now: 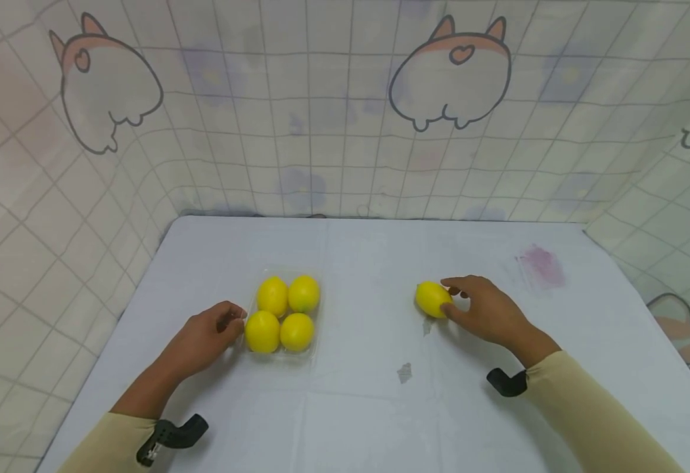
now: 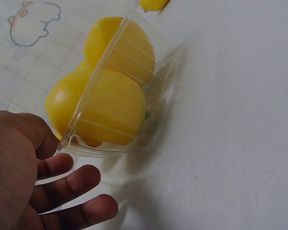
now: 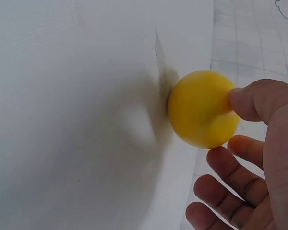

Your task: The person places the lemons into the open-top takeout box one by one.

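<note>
A clear plastic tray (image 1: 317, 346) stands on the table's left half with several yellow lemons (image 1: 263, 332) inside, set in two rows. My left hand (image 1: 207, 335) pinches the tray's near left rim between thumb and forefinger; in the left wrist view the other fingers (image 2: 81, 179) extend loosely below the rim. On the right, a single lemon (image 1: 431, 299) lies on the table. My right hand (image 1: 488, 312) holds it from its right side, with the thumb (image 3: 249, 103) on one side and the forefinger and middle finger at the other.
A white cloth covers the table (image 1: 357, 420), with a pink stain (image 1: 541, 266) at the far right and a small grey patch (image 1: 404, 373) near the middle. Checked curtains (image 1: 333, 118) with cartoon animals hang behind and at both sides. A black wrist mount (image 1: 173, 435) sits on each sleeve.
</note>
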Tool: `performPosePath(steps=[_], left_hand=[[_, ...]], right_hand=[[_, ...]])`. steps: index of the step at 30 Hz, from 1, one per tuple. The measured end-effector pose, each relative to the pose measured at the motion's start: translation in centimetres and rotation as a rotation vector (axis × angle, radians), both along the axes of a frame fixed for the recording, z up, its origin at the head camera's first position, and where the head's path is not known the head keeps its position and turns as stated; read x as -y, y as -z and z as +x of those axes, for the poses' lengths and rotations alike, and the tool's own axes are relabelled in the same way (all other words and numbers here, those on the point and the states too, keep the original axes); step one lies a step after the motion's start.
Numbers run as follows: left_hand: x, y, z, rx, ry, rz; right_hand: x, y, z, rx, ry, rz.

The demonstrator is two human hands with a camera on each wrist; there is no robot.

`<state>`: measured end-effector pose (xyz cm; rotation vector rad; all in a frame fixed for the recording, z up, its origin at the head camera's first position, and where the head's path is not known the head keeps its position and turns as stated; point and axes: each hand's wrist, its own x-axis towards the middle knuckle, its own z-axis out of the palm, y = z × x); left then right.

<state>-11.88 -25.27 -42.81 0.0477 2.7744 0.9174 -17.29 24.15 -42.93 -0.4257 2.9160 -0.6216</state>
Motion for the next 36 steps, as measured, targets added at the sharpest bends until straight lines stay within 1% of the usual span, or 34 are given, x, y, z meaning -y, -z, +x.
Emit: performPosePath(steps=[5, 18, 20, 23, 28, 36], left_hand=[[0.0, -0.1, 0.0, 0.013, -0.009, 0.01], [0.2, 0.5, 0.0, 0.007, -0.011, 0.02], [0.3, 0.5, 0.0, 0.005, -0.01, 0.02], [0.3, 0.5, 0.0, 0.002, -0.01, 0.024], [0.2, 0.4, 0.0, 0.007, -0.018, 0.03], [0.1, 0.2, 0.0, 0.018, -0.025, 0.03]], right_hand=[[0.4, 0.2, -0.2, 0.033, 0.009, -0.006], [1.6, 0.9, -1.1, 0.081, -0.053, -0.058], [1.8, 0.9, -1.2, 0.085, -0.056, -0.057], [2.0, 0.8, -1.2, 0.096, -0.036, -0.048], [2.2, 0.7, -1.3, 0.087, -0.015, -0.031], [2.4, 1.1, -1.5, 0.052, -0.01, -0.063]])
